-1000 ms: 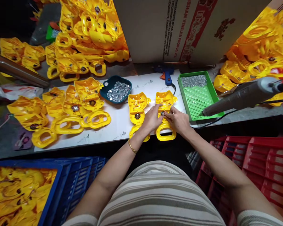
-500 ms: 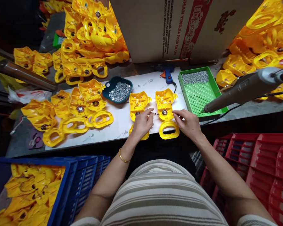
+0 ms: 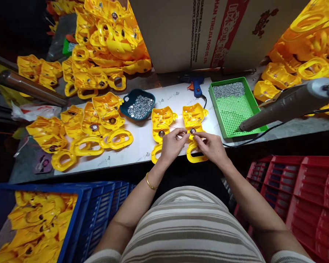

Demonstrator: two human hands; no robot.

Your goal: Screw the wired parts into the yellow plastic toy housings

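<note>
Two yellow plastic shells lie with their hollow sides up on a white sheet (image 3: 137,140). Over the handle end of the right shell (image 3: 193,111), my left hand (image 3: 173,144) and my right hand (image 3: 212,146) nearly meet. My left fingertips pinch a small dark piece on a thin wire, just left of the shell's round metal-centred part (image 3: 192,130). The fingers of my right hand are closed at the right of that part; what they hold, if anything, is too small to make out. The left shell (image 3: 161,117) sits beside my left hand, untouched.
A dark bowl of small metal parts (image 3: 138,104) and a green tray (image 3: 230,109) flank the shells. Behind are a blue glue gun (image 3: 196,87) and a carton (image 3: 175,36). A grey tool (image 3: 285,104) slants over the tray. Crates, blue (image 3: 98,204) and red (image 3: 301,197), stand below.
My left hand has moved right, off the left shell, with the small wired piece. My right hand has shifted left to the round part, so the hands are closer together.
</note>
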